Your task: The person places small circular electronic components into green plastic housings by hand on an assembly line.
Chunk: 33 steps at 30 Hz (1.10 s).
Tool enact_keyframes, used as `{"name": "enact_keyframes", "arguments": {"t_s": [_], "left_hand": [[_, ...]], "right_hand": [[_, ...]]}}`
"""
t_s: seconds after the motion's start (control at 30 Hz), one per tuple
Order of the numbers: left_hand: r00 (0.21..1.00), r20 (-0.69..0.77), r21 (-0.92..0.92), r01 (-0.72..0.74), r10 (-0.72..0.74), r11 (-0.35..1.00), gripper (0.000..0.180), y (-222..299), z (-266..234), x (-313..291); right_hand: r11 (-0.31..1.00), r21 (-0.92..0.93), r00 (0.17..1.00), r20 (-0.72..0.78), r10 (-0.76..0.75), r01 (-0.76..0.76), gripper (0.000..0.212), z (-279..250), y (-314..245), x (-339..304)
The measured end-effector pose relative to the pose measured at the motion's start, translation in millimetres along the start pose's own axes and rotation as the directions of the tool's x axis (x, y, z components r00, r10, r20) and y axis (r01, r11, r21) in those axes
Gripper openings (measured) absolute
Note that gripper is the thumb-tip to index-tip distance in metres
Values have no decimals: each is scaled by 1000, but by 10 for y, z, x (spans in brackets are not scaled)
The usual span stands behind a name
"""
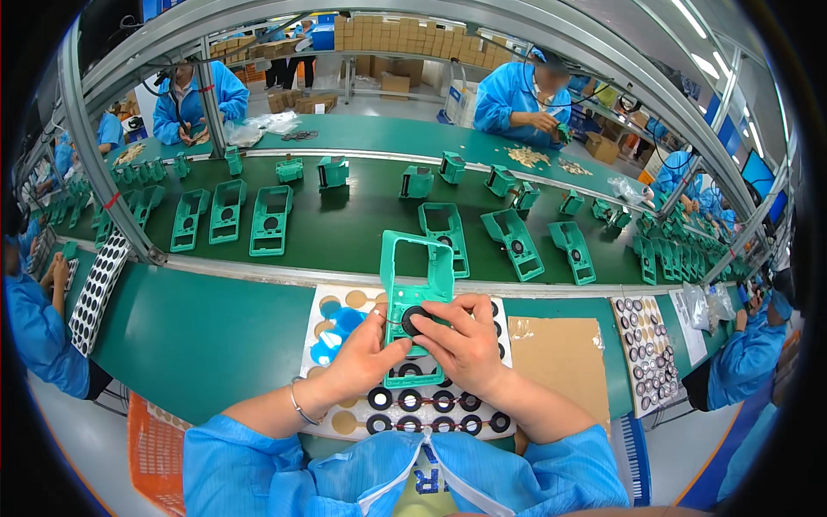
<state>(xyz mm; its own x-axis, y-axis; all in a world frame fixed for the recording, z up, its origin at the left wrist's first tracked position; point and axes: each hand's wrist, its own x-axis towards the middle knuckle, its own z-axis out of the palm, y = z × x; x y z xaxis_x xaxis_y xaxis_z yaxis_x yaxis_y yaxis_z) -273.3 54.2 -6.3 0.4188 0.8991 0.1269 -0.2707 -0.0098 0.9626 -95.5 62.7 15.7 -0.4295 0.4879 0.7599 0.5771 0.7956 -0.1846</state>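
Observation:
Over the middle of the bench I hold a green plastic housing [418, 258], an open frame with a rectangular window at its far end. My left hand [363, 351] grips its left edge, the thumb reaching inside. Within the housing sits a small black round speaker [415, 320], a thin wire running left from it toward my left fingers. The fingers of my right hand [469, 342] close over the speaker and the housing's right side. Beneath lies a white tray [351, 428] carrying rows of black speakers [444, 401] with reddish wires; blue film pieces [340, 332] lie on its left part.
Past the metal rail [284, 273], a green conveyor [336, 228] bears several similar housings [272, 220] and smaller green parts [417, 182]. Right of the tray lies cardboard [560, 362], then another speaker tray [646, 353]. An orange crate [155, 457] stands lower left. Co-workers [525, 95] sit around.

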Motion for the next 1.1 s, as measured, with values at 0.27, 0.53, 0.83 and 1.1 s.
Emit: {"name": "enact_keyframes", "arguments": {"t_s": [0.27, 0.53, 0.83, 1.1], "left_hand": [[1000, -11, 68, -10, 11, 998, 42, 39, -10, -31], [998, 7, 40, -62, 62, 997, 42, 26, -32, -53], [995, 72, 23, -72, 70, 997, 48, 1, -106, -33], [999, 40, -88, -15, 19, 996, 43, 161, -117, -75]], "right_hand": [[1000, -17, 998, -65, 22, -23, 33, 73, -51, -4], [999, -44, 999, -48, -6, 4, 37, 98, -92, 20], [994, -102, 994, 97, 42, -32, 41, 19, -242, 95], [360, 762, 709, 178, 682, -538, 45, 73, 94, 79]]}}
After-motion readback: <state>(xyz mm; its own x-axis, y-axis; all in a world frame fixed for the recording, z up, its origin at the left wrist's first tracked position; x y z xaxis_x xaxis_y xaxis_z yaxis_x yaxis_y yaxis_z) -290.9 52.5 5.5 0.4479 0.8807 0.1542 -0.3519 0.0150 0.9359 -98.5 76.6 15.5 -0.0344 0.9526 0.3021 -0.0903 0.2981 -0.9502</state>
